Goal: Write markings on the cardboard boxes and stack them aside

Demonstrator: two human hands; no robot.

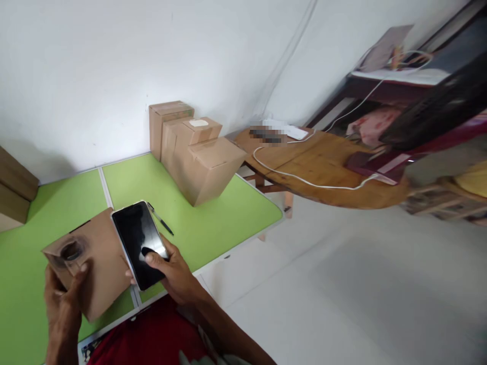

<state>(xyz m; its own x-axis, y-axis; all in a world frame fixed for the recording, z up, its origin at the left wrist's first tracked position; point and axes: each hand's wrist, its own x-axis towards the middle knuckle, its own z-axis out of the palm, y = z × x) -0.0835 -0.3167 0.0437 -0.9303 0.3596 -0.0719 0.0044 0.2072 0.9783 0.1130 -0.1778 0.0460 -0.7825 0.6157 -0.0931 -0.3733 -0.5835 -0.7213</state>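
My left hand (pixel 64 299) grips the near left corner of a cardboard box (pixel 102 268), its thumb on the top face. A dark ring-shaped mark or hole (pixel 71 250) shows near that box's left end; I cannot tell which. In my right hand (pixel 175 268) is a smartphone (pixel 137 238) with a dark, glossy screen. The thumb rests on the screen, and some fingertips show at the phone's left edge. The phone overlaps the right side of the box. A black pen (pixel 162 220) lies on the green table (pixel 236 218) just beyond the phone.
Several cardboard boxes (pixel 201 162) stand against the wall at the table's back. More boxes (pixel 13 192) are at the far left. To the right is a wooden table (pixel 304 157) with a white cable (pixel 297 176) and a dark red object (pixel 376 165). Pale floor (pixel 342 268) lies below.
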